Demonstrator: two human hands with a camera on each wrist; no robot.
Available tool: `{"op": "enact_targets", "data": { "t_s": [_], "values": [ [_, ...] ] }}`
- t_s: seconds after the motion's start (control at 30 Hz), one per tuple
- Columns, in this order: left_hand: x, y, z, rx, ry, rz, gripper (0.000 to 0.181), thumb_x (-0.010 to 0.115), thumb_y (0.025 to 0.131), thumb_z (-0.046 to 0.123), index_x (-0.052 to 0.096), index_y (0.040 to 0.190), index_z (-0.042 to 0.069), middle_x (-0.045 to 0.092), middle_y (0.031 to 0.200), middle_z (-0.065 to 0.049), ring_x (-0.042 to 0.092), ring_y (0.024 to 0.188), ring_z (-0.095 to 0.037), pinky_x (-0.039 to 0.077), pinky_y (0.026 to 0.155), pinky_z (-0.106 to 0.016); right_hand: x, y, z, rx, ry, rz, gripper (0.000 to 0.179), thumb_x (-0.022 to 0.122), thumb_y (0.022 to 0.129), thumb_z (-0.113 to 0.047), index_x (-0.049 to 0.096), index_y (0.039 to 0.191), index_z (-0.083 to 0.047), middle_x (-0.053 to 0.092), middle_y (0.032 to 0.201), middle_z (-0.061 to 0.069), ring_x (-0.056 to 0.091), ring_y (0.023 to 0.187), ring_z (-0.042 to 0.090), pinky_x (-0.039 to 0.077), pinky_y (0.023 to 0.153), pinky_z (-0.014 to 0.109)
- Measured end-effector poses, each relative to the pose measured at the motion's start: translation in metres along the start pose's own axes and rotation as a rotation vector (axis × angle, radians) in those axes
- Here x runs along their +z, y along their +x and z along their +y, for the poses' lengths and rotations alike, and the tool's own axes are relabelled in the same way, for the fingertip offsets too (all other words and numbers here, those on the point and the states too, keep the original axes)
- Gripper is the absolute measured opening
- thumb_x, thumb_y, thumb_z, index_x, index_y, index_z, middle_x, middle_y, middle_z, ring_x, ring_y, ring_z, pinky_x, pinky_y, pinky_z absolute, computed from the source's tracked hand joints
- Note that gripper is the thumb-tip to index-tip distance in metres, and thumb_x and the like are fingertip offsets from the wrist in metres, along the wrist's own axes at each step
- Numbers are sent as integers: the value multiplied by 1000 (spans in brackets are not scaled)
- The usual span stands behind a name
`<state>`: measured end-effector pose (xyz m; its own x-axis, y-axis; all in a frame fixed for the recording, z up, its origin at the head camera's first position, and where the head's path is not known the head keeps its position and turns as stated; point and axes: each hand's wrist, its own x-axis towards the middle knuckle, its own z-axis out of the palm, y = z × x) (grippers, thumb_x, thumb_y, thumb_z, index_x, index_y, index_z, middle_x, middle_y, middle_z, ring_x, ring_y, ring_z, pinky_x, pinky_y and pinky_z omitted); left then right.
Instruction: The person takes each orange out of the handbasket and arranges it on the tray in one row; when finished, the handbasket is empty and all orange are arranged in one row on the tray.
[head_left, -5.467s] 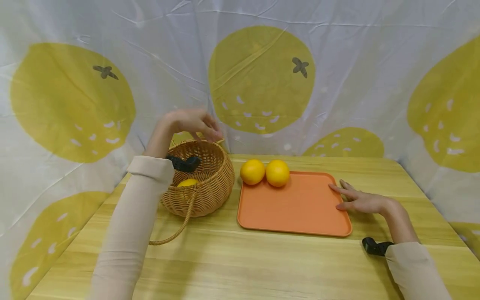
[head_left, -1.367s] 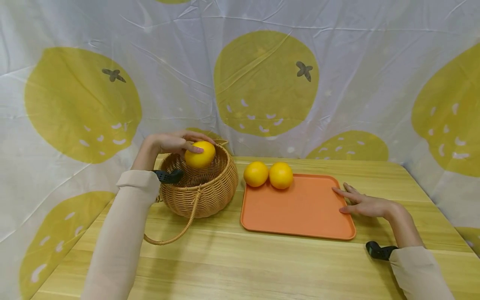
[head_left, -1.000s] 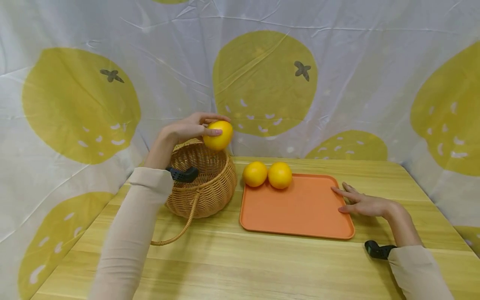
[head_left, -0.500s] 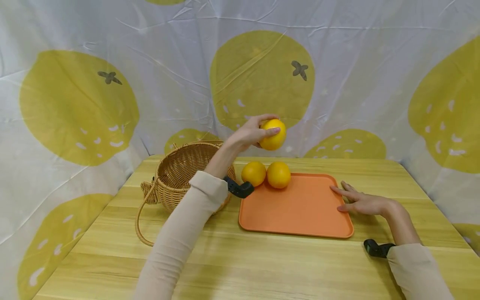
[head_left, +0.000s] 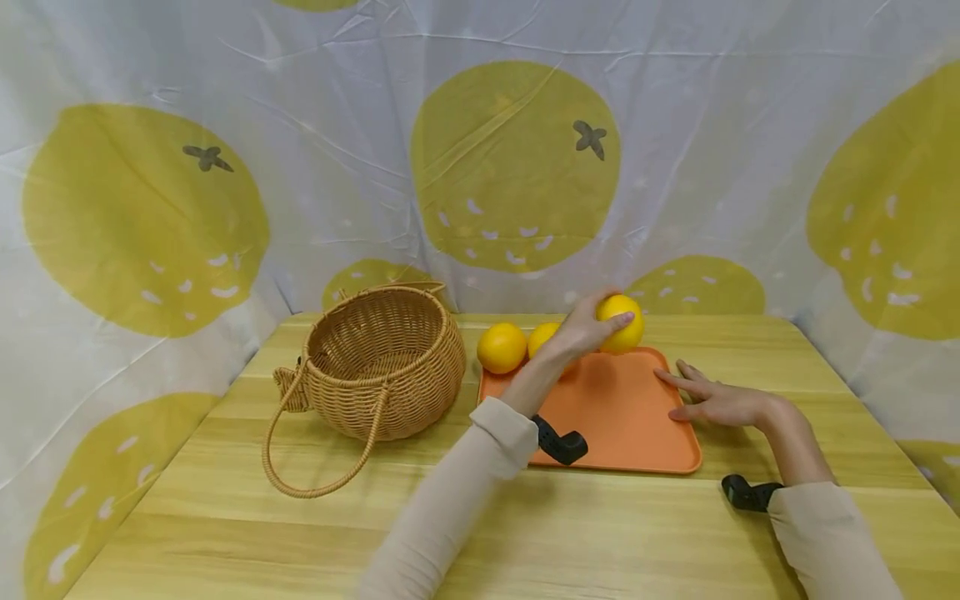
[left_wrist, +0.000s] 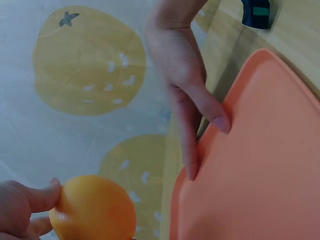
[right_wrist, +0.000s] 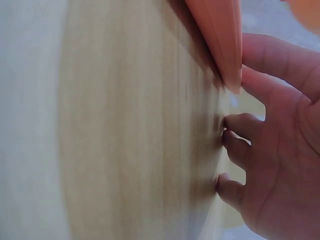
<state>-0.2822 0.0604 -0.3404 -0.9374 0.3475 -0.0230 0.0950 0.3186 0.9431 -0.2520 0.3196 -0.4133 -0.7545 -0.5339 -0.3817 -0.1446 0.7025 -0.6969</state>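
My left hand (head_left: 587, 327) grips an orange (head_left: 622, 323) between thumb and fingers, held above the far right part of the orange-coloured tray (head_left: 615, 425). The left wrist view shows the thumb pressed to the side of that orange (left_wrist: 92, 207). My right hand (head_left: 723, 403) rests at the tray's right edge with fingers spread; thumb and index touch the rim. In the right wrist view, the other fingertips of the right hand (right_wrist: 280, 155) are down by the wooden table. Two more oranges sit at the tray's far left corner: one orange (head_left: 502, 347) and another (head_left: 543, 335), partly behind my left hand.
A round wicker basket (head_left: 420, 400) stands left of the tray, its handle (head_left: 315, 493) hanging down onto the table (head_left: 247, 517). No fruit shows inside. A curtain (head_left: 360, 167) printed with yellow fruit hangs behind and on both sides. Each wrist wears a black camera (head_left: 561, 443).
My left hand reached into the basket, lifted the orange out and carried it rightward over the tray, now lower than half a second ago. My right hand has stayed at the tray's edge.
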Motion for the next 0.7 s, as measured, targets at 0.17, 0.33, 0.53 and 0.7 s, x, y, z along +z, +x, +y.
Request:
{"op": "enact_targets", "data": {
  "t_s": [0.17,0.33,0.53,0.7],
  "values": [
    [25,2,-14,-33,136,70,51,67,102,21,53,151,15,58,144,-14,61,122,-29,54,99,-37,0,1,1,7,-1,0,86,63,104,-34,11,166,-6,-22,166,34,-23,147,63,-5,107,85],
    [44,4,-30,-77,297,141,51,66,103,25,51,152,20,52,146,-16,54,125,-33,49,103,-40,0,0,0,9,1,4,87,64,103,-36,12,166,-7,-22,166,34,-23,147,63,-6,107,85],
    [55,1,-39,-146,356,162,55,59,106,30,41,158,26,34,159,-19,41,140,-39,47,110,-46,0,1,5,13,1,6,87,62,103,-43,12,167,-12,-24,167,30,-24,149,59,-5,108,84],
    [55,-3,-45,-129,346,149,67,64,104,29,32,162,28,21,168,-18,31,152,-39,44,115,-49,0,1,2,12,-1,10,88,64,102,-41,13,167,-9,-22,167,31,-24,149,60,-6,107,85]
  ]
}}
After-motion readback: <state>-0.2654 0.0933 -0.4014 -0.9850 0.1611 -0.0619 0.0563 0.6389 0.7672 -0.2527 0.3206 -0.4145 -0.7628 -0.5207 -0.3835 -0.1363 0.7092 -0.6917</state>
